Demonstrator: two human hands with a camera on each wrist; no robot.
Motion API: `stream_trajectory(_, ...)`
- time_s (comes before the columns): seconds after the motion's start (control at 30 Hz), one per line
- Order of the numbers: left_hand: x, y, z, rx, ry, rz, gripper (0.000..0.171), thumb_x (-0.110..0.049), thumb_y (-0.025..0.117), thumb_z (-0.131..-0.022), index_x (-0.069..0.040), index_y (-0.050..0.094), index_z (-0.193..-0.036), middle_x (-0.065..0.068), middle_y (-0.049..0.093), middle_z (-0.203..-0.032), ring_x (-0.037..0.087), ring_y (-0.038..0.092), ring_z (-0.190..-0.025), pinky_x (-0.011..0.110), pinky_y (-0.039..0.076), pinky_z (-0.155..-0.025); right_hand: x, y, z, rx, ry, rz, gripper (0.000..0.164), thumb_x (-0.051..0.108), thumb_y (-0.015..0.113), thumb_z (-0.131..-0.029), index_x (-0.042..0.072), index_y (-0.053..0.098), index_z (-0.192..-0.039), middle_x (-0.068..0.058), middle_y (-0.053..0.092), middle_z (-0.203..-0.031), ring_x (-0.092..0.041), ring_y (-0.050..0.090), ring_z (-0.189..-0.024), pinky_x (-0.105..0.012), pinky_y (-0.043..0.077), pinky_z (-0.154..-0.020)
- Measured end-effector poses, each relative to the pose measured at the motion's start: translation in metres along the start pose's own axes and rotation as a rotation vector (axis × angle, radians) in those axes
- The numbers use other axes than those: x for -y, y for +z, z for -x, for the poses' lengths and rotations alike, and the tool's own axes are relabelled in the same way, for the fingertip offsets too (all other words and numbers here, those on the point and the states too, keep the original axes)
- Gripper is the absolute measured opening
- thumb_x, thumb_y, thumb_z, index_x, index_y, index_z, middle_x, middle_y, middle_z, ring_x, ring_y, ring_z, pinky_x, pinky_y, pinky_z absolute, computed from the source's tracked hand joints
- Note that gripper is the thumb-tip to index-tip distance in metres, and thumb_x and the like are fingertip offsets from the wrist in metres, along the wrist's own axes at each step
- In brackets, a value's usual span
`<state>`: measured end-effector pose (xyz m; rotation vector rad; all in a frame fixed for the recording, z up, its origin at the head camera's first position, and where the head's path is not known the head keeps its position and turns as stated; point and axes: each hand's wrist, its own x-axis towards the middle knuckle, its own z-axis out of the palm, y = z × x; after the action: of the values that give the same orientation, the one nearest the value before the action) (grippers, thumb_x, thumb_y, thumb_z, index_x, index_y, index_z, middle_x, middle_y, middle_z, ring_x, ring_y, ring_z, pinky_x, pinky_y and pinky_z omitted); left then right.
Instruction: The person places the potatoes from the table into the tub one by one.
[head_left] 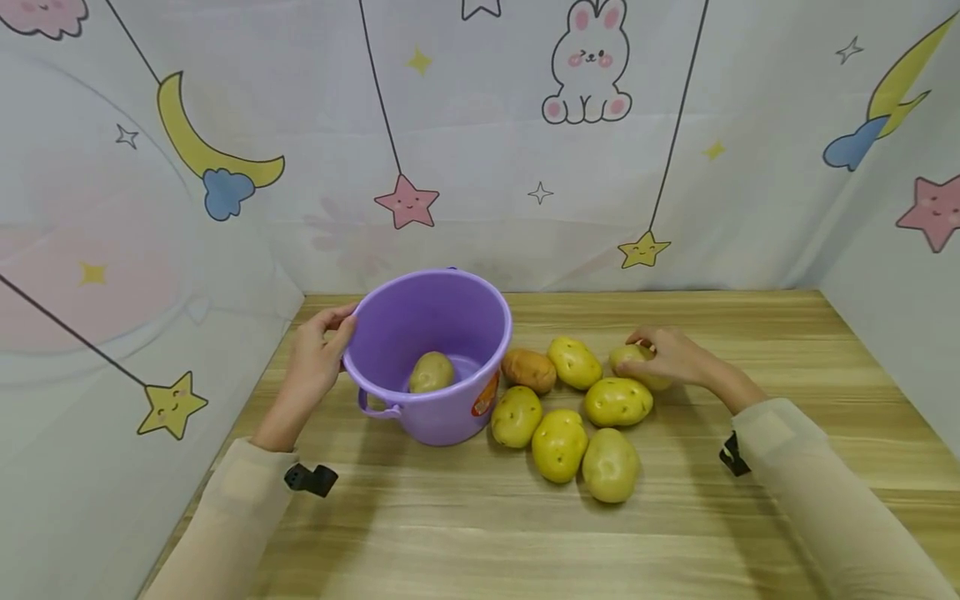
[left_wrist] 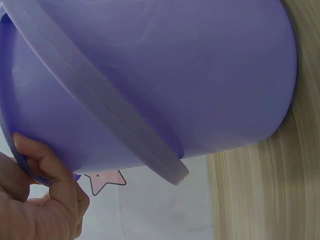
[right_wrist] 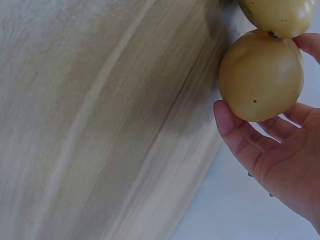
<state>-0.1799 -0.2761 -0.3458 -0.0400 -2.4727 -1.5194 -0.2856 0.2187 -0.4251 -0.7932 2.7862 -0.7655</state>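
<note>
At the rim of a purple bucket point(head_left: 446, 418), my left hand point(head_left: 311, 357) grips with thumb and fingers on either side of the edge. The bucket leans, its mouth turned toward me, and one potato point(head_left: 431, 373) lies inside. In the left wrist view, curled fingers hold the rim beside the bucket's handle point(left_wrist: 107, 107). On the right, my right hand point(head_left: 675, 357) holds a pale potato point(right_wrist: 261, 77) low over the table, fingers and thumb around its sides. A yellow potato point(head_left: 618, 402) lies right beside that one.
More potatoes sit between the bucket and my right hand, among them a brownish one point(head_left: 529, 370) near the bucket and a pale one point(head_left: 611, 465) at the front. Beneath everything is a wood-grain table point(head_left: 480, 542). A printed cloth point(head_left: 480, 125) hangs behind and at both sides.
</note>
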Motion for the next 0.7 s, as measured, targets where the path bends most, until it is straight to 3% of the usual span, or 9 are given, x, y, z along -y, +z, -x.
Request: stream_trajectory(0.7, -0.0011, -0.0001, -0.0005, -0.005, -0.015, 0.020, 0.043, -0.021, 0.050, -0.106, 0.009, 0.052, -0.138, 0.029, 0.054, -0.119, 0.011, 0.066, -0.070, 0.024, 0.063, -0.060, 0.0028, -0.0103, -0.0039, -0.001, 0.000, 0.005, 0.060, 0.039, 0.069, -0.093, -0.010, 0.059, -0.126, -0.024, 0.063, -0.115, -0.035, 0.059, -0.104, -0.054, 0.055, -0.088)
